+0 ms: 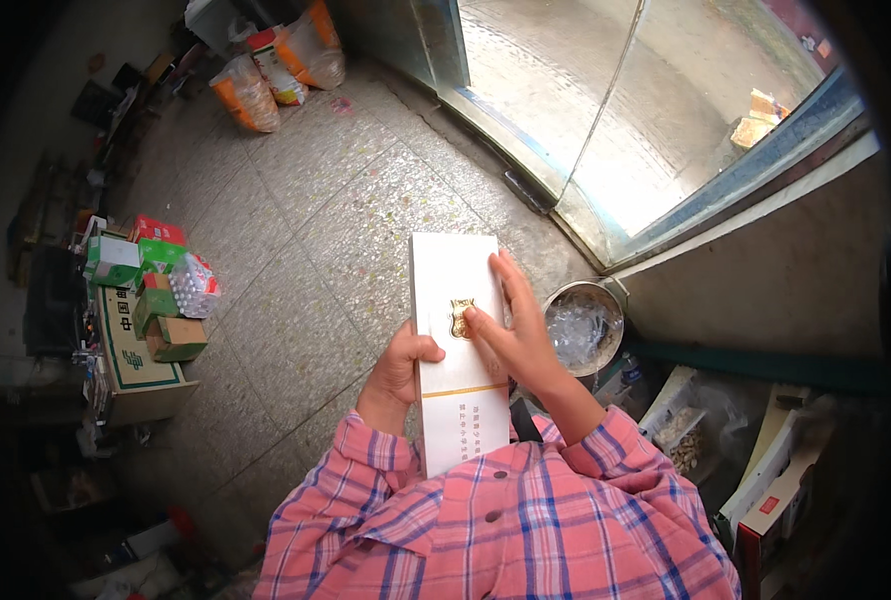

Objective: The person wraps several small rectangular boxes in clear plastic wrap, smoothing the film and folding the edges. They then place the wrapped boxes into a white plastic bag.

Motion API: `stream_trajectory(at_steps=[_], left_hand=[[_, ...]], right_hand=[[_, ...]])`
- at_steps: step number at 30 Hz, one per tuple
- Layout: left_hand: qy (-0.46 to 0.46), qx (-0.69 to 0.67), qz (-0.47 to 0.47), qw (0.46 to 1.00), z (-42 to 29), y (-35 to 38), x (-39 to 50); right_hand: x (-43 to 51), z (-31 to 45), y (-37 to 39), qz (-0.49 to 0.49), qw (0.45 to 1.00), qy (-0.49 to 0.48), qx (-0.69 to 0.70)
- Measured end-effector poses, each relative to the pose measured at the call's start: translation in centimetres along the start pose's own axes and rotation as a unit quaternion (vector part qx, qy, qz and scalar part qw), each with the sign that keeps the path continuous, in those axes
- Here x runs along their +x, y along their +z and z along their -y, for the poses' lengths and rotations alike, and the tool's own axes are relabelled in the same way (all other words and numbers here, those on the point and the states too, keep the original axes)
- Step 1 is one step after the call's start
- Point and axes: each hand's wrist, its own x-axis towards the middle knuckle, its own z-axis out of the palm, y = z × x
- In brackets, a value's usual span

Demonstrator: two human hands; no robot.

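A long white cardboard carton [442,277], with a gold emblem, a thin gold band and printed writing, lies lengthwise before me, its near end against my pink plaid shirt. My left hand [402,367] grips its left edge, the thumb on top and the other fingers out of sight beneath. My right hand [517,326] is at the right side, thumb beside the gold emblem and fingers along the right edge near the far end; whether its fingers press on the carton is hard to tell.
Right of my hands stands a round bin [582,330] holding clear plastic. Boxes [153,240] are stacked on a printed chest [149,375] at left. Filled bags [244,94] stand on the floor by a glass door [603,112]. Open boxes [760,480] are at lower right.
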Motion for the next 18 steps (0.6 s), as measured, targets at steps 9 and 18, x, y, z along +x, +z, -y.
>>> stream_trajectory(at_steps=[9,18], left_hand=[[-0.013,0.097,0.020,0.995,0.3,0.8,-0.9],[-0.007,0.188,0.025,0.982,0.8,1.9,-1.3]], right_hand=[[0.6,-0.4,-0.4,-0.017,0.973,0.141,0.182],[0.5,1.2,0.1,-0.041,0.984,0.145,0.097]])
